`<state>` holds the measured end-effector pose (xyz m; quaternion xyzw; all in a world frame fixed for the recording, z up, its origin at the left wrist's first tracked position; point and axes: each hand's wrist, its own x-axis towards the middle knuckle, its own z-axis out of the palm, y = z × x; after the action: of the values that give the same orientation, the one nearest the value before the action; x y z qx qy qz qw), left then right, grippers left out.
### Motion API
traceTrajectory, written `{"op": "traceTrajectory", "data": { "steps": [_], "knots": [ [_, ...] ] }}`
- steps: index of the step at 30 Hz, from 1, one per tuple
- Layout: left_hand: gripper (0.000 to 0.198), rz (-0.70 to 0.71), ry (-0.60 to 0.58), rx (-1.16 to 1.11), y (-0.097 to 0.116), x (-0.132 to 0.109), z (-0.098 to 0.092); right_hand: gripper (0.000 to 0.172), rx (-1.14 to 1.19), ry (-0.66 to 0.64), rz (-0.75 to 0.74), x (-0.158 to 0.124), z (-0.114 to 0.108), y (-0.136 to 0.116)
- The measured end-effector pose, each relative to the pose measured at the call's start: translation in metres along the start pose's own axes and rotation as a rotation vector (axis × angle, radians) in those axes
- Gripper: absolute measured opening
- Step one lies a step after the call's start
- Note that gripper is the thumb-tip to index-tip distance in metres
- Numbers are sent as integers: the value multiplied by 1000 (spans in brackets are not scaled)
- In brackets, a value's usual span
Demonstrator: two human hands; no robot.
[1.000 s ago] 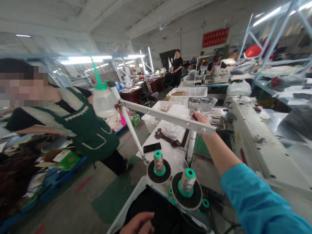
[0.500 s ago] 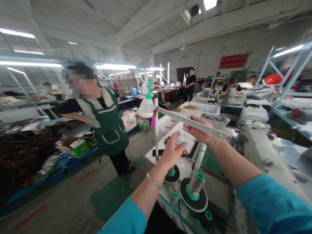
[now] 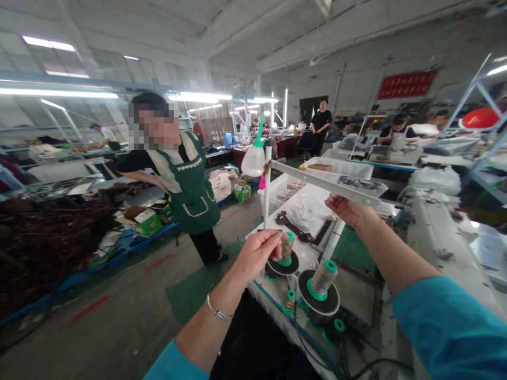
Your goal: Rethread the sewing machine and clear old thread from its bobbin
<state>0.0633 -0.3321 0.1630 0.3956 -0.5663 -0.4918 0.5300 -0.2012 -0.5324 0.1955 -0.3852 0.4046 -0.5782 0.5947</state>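
My left hand [image 3: 261, 252] is closed in a pinch in front of the rear cone of tan thread [image 3: 288, 244]. Whatever is between its fingertips is too small to make out. Just below the metal bar of the thread stand [image 3: 317, 177] is my right hand [image 3: 348, 210], its fingers curled together. I cannot tell what they hold, or whether they touch the bar. A larger cone of tan thread [image 3: 324, 278] stands on a round dark disc, with a small spool [image 3: 290, 301] and a dark spool [image 3: 335, 331] close by.
A clear oil bottle [image 3: 253, 160] with a green spout hangs on the stand's upright. Past it are a plastic bag [image 3: 304, 212] and a white bin [image 3: 350, 168]. The sewing machine [image 3: 435, 240] is at right. A person in a green apron [image 3: 194, 190] stands at left.
My left hand has dropped from beneath the bar to the rear thread cone, its spread fingers now pinched. My right hand sits lower against the bar and farther along it. The view has shifted left.
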Motion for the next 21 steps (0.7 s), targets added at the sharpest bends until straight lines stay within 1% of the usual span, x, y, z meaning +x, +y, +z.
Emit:
{"op": "traceTrajectory", "data": {
  "steps": [3,6,9,11,12,13,14,15,16,18,19,20,21],
  "knots": [
    [45,4,24,51,10,-8,-13,28,-123,65,44,-2,-9,9],
    [48,-18,32,113,19,-12,-22,29,-314,63,132,-13,-18,16],
    [48,5,33,229,26,-14,-33,16,-585,-20,221,-38,-31,22],
    [45,29,18,353,31,-15,-42,10,-776,-92,244,-60,-42,21],
    [44,34,1,422,34,-15,-46,12,-861,-130,244,-70,-47,17],
    [42,37,-23,492,38,-14,-50,17,-936,-163,235,-79,-52,12],
    [41,39,-49,559,42,-13,-52,23,-995,-189,217,-86,-54,6],
    [39,44,-75,624,46,-10,-52,25,-1038,-203,188,-91,-54,0],
    [38,56,-98,682,50,-6,-49,22,-1065,-205,132,-94,-51,-6],
    [35,112,-130,786,56,8,-38,7,-1055,-220,-44,-96,-34,-12],
    [34,143,-141,829,57,17,-28,15,-1015,-265,-122,-95,-21,-12],
    [33,167,-149,866,57,27,-18,30,-945,-349,-160,-94,-7,-11],
    [33,173,-150,900,57,37,-7,43,-858,-480,-118,-94,7,-7]
  ]
}}
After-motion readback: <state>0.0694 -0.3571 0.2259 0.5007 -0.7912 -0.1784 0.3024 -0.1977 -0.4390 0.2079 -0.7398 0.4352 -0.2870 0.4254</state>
